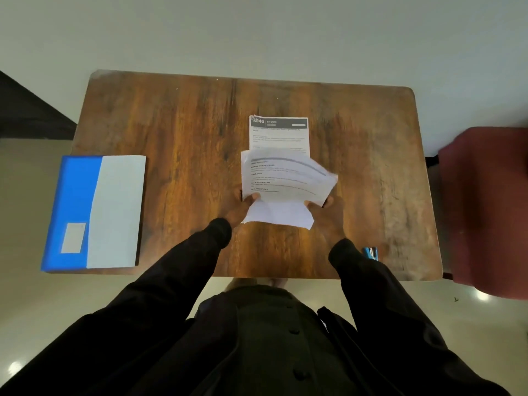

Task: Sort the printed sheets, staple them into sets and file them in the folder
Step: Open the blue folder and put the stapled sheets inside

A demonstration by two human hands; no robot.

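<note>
Several printed sheets (285, 178) are held fanned above the middle of the wooden table (177, 132). My left hand (243, 205) pinches their lower left edge with the thumb on top. My right hand (324, 207) grips their lower right edge. A single sheet with a dark header (278, 132) lies flat on the table just beyond them, partly covered by the held sheets. A blue and white folder (94, 212) lies closed at the table's left edge. A blue stapler (371, 252) peeks out behind my right sleeve near the front edge.
A dark red chair (485, 207) stands against the table's right side. The folder overhangs the table's left edge slightly. Pale floor surrounds the table, and a dark object sits at the far left.
</note>
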